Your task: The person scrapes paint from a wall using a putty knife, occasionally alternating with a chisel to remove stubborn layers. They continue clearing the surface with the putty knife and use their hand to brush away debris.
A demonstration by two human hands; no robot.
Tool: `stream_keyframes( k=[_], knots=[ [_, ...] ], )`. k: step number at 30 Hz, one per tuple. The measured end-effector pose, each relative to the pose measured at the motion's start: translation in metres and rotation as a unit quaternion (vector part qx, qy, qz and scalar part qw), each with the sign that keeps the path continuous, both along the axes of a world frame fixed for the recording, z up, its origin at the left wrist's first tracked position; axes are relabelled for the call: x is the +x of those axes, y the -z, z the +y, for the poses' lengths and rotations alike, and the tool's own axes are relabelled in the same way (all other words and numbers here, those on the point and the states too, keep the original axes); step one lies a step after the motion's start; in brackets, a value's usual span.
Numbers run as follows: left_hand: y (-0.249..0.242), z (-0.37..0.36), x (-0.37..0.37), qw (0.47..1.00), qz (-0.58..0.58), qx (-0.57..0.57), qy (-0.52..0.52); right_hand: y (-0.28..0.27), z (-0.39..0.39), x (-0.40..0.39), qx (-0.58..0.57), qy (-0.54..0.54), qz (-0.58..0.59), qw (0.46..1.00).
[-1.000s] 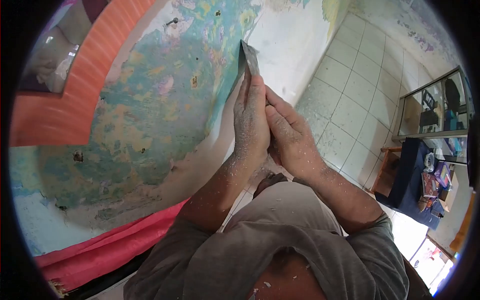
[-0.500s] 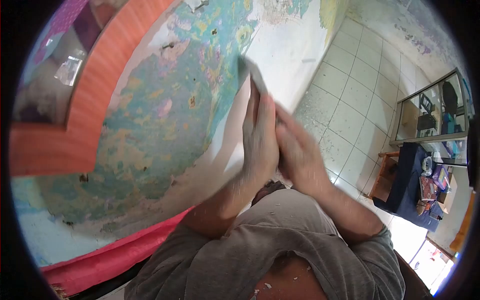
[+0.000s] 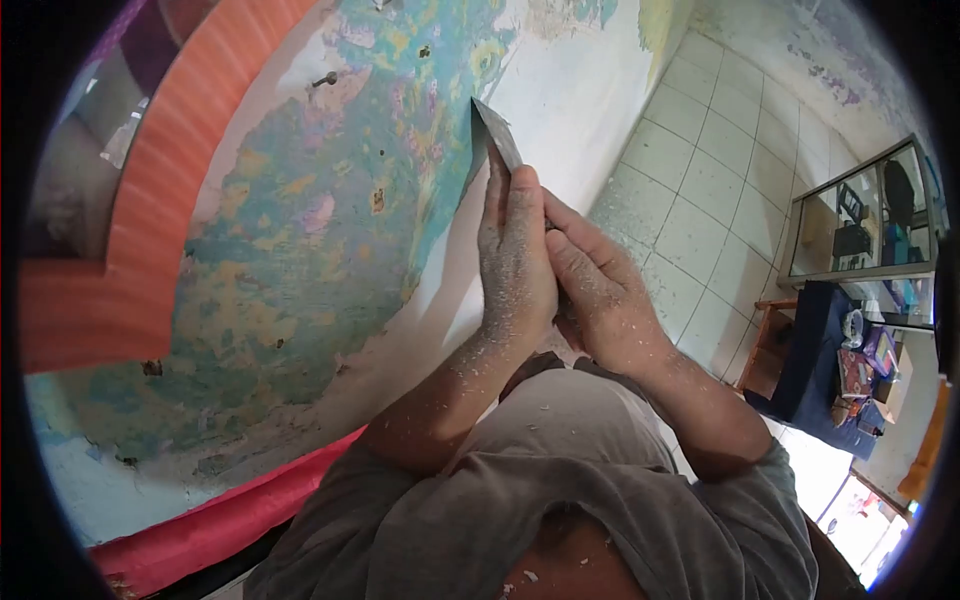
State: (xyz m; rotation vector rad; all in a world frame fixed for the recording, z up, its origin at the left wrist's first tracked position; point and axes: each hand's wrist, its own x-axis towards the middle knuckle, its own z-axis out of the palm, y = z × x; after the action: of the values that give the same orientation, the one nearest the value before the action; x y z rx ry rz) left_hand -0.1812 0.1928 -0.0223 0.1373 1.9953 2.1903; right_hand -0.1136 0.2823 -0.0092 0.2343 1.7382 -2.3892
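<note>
A flat metal scraper blade (image 3: 495, 132) juts up from between my two hands, its edge against the wall where patchy green paint (image 3: 330, 210) borders a white area (image 3: 560, 90). My left hand (image 3: 518, 255), dusted with pale flakes, is closed on the scraper with the thumb pointing up along it. Pressed close on the right side, my right hand (image 3: 600, 290) has its fingers wrapped round the same tool. The palms and fingers hide the handle.
An orange wavy-edged frame (image 3: 150, 200) hangs at the left. A nail (image 3: 325, 79) sticks out of the wall. Pink cloth (image 3: 230, 500) lies below. To the right are floor tiles (image 3: 700, 190), a glass cabinet (image 3: 865, 215) and a dark-covered stand with items (image 3: 815, 360).
The blurred scraper and hands now look sharp, with the blade tip slightly further left. The orange frame and wall have shifted a little left in view.
</note>
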Motion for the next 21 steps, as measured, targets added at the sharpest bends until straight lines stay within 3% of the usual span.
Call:
stream_keyframes(
  k=[2,3,4,6,7,8,9,11,13,17,18,21],
  knots=[
    [0.035,-0.010,-0.003,1.000,0.030,0.002,0.003,0.001,-0.002,0.007,-0.008,0.031,0.037,0.999],
    [-0.029,0.003,0.028,0.989,-0.076,0.130,0.016,0.000,-0.003,0.012,0.072,0.037,0.054,0.995],
    [-0.027,-0.005,0.035,0.989,-0.073,0.131,0.017,0.000,-0.004,0.012,0.073,0.038,0.057,0.995],
    [-0.017,-0.022,0.031,0.983,0.009,0.108,0.146,0.002,-0.005,0.000,0.044,0.047,0.068,0.996],
    [-0.012,-0.009,0.017,0.999,0.007,0.009,0.031,0.005,-0.005,-0.006,0.031,0.048,0.071,0.996],
    [0.016,-0.010,-0.014,0.997,0.069,0.004,0.029,0.009,-0.008,-0.004,0.013,0.049,0.064,0.997],
    [0.013,-0.006,-0.012,0.999,0.022,0.037,0.031,0.010,-0.009,-0.006,0.001,0.053,0.065,0.997],
    [-0.014,0.010,0.003,0.997,-0.019,0.073,0.032,0.006,-0.003,-0.007,0.025,0.063,0.077,0.995],
    [-0.049,0.025,0.031,0.993,-0.064,0.068,-0.071,0.003,0.001,-0.010,0.019,0.062,0.079,0.995],
    [-0.008,0.009,0.007,0.997,0.073,0.022,-0.007,0.008,0.002,-0.019,-0.016,0.049,0.069,0.996],
    [-0.005,0.006,-0.014,0.999,0.016,0.016,0.042,0.009,0.000,-0.015,-0.026,0.044,0.061,0.997],
    [0.001,0.015,-0.002,0.998,0.018,0.046,0.024,-0.003,0.007,-0.003,0.013,0.055,0.040,0.998]
  ],
)
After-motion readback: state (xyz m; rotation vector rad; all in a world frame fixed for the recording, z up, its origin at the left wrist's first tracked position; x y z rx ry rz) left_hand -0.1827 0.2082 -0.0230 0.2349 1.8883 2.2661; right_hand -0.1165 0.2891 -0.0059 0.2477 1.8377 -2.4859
